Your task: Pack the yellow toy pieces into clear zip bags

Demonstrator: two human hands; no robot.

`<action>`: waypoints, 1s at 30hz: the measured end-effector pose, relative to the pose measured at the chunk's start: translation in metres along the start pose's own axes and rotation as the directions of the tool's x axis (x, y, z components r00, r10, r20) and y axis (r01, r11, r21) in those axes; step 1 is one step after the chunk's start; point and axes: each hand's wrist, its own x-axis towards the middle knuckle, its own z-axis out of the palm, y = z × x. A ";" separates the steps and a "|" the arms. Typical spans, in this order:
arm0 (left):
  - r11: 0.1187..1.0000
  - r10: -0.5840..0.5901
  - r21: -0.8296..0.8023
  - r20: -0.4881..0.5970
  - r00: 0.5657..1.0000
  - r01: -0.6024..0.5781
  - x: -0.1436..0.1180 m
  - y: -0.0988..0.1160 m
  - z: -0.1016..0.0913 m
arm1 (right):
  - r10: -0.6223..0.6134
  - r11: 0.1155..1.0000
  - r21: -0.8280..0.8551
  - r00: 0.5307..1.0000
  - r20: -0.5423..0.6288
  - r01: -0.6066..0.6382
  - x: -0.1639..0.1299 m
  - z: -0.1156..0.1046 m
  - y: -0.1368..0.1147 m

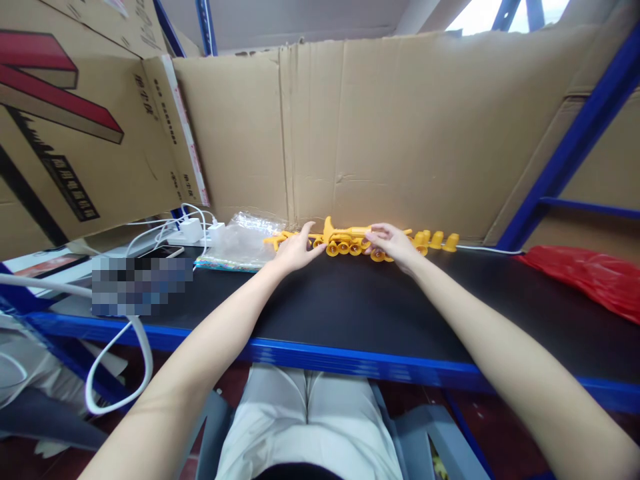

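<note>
A row of yellow plastic pieces lies along the back of the black shelf top (350, 300). Among them is a long yellow piece with a T-shaped end (328, 231), and in front of it sit several small yellow cups (343, 249) with their round mouths toward me. My left hand (294, 252) is at the left part of the row, thumb and fingers apart, holding nothing that I can see. With thumb and fingertips, my right hand (395, 245) grips the right end of the long yellow piece. Several yellow bell-shaped cups (437, 240) stand to its right.
A clear plastic bag (245, 240) lies left of the row, near white chargers (190, 230) and cables. Cardboard (400, 133) walls off the back. On the right are a red plastic bag (585, 273) and a blue post (575, 133). A blue rail (350, 360) edges the shelf.
</note>
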 end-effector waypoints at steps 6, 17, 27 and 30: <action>0.945 -0.158 0.295 0.025 0.987 0.143 0.003 -0.023 0.008 | -0.342 0.898 -0.373 0.903 -0.261 0.232 0.010 -0.019 0.002; 0.861 -0.333 0.480 0.285 0.899 0.167 0.004 -0.029 0.007 | -0.503 0.341 -0.886 0.857 0.110 0.314 0.025 -0.001 -0.007; 0.880 -0.314 0.443 0.273 0.909 0.170 0.003 -0.030 0.009 | -0.422 0.034 -0.977 0.890 0.175 0.209 0.035 0.016 -0.003; 0.882 -0.316 0.434 0.256 0.913 0.184 0.004 -0.035 0.013 | -0.378 0.026 -0.983 0.912 0.161 0.184 0.032 0.010 0.006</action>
